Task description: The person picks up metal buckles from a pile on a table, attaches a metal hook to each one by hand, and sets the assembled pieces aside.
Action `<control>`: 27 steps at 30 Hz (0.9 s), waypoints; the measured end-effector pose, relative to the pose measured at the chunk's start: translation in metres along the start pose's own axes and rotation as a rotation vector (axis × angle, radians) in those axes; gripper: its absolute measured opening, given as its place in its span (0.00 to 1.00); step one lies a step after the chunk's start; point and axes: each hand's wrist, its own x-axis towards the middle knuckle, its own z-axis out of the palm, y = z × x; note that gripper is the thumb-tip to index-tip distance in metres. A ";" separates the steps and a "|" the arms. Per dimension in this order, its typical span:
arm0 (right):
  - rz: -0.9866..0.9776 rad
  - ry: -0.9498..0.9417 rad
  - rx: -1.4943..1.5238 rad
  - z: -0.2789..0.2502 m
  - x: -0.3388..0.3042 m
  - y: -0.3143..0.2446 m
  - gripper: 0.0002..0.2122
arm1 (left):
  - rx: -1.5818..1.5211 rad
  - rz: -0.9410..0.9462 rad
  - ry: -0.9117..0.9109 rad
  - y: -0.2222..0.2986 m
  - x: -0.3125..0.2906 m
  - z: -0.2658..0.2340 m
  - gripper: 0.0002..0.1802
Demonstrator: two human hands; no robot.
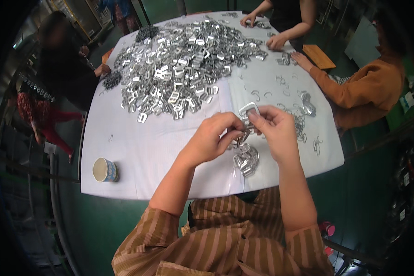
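Observation:
Above the near right part of the table, both my hands meet around metal buckles. My right hand (276, 126) pinches a silvery rectangular buckle (249, 109) between thumb and fingers. Close beside it, my left hand (216, 135) has its thumb and fingertips pressed together on a small metal piece, too covered to name. Below my fingers, a bunch of shiny metal buckles (246, 161) lies or hangs near the table's front edge; whether it is joined to what I hold cannot be told.
A large heap of metal buckles (170, 73) covers the middle and back of the white table (138, 147). A paper cup (106, 169) stands front left. Thin wire rings (299, 126) and a small buckle bundle (307, 103) lie to the right. Several people work around the edges.

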 end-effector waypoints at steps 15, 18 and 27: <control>-0.241 0.277 -0.098 -0.019 -0.026 -0.010 0.06 | -0.345 0.006 -0.026 -0.054 0.029 0.000 0.23; -0.311 0.286 -0.078 -0.025 -0.032 -0.025 0.05 | 0.449 -0.342 0.248 -0.146 0.031 -0.032 0.28; -0.410 0.250 -0.078 -0.086 -0.089 -0.053 0.06 | 0.915 -0.349 -0.067 -0.178 -0.031 -0.001 0.21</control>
